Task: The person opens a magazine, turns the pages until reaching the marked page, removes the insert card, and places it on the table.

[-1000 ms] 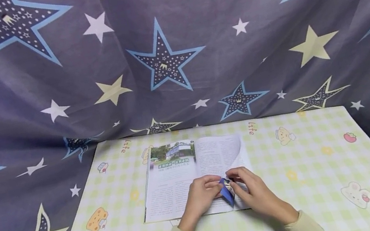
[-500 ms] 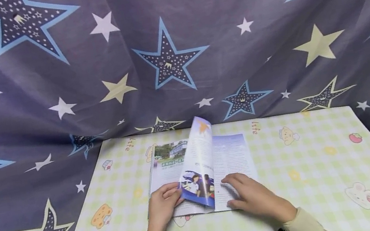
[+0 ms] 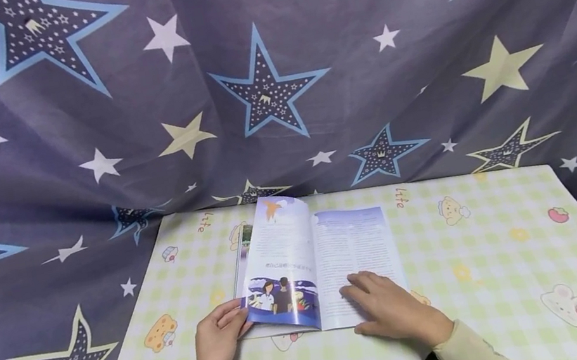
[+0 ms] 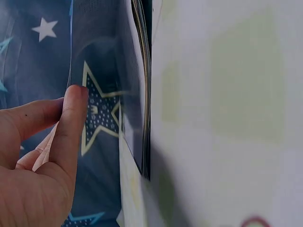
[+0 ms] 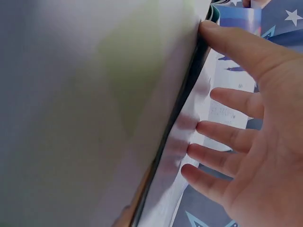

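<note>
An open magazine [image 3: 355, 245] lies on the table. In the head view, my left hand [image 3: 218, 337] pinches the lower outer corner of a raised page [image 3: 276, 243], which bears an orange figure at the top and a drawing of people below. The left wrist view shows that hand's thumb [image 4: 73, 113] and index finger gripping the thin page edge. My right hand [image 3: 386, 307] is at the lower part of the right-hand page. Seen from the right wrist, its fingers [image 5: 227, 135] are spread and fairly straight over the page, with the thumb at the magazine's lower edge.
A green-and-white checked cloth with cartoon prints covers the table [image 3: 490, 273]. Behind and beside it hangs a dark curtain [image 3: 329, 18] with stars. The magazine's left-hand pages show partly beneath the raised page.
My left hand has moved left, carrying the page over from the right side to the left. My right hand, earlier at that page beside the left, has let go and stayed on the right.
</note>
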A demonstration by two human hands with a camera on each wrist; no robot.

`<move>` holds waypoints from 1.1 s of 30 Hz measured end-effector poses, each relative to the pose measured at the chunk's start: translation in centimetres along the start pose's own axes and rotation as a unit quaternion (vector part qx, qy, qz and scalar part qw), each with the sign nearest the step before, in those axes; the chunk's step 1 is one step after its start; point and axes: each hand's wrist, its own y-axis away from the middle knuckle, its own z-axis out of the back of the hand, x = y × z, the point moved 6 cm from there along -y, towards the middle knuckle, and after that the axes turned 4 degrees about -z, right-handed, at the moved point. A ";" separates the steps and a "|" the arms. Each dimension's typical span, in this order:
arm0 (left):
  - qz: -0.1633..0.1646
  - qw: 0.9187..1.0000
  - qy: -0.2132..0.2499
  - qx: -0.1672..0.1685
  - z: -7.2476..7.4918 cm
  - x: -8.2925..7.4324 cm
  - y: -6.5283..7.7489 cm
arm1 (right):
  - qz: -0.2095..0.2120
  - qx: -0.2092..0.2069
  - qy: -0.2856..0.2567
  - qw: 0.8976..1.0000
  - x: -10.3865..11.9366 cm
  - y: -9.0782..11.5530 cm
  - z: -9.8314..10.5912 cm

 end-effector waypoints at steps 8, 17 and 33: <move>0.015 1.000 -0.023 -0.012 1.5 0.9 0.3 | 0.002 0.014 -0.030 0.999 -0.7 0.6 0.7; -0.011 0.997 -0.075 -0.032 2.6 0.7 0.5 | -0.027 -0.018 -0.043 0.999 -2.5 2.2 3.0; -0.071 0.997 -0.020 0.016 -1.8 -1.4 -0.6 | -0.184 -0.160 -0.027 0.969 -5.5 3.7 4.7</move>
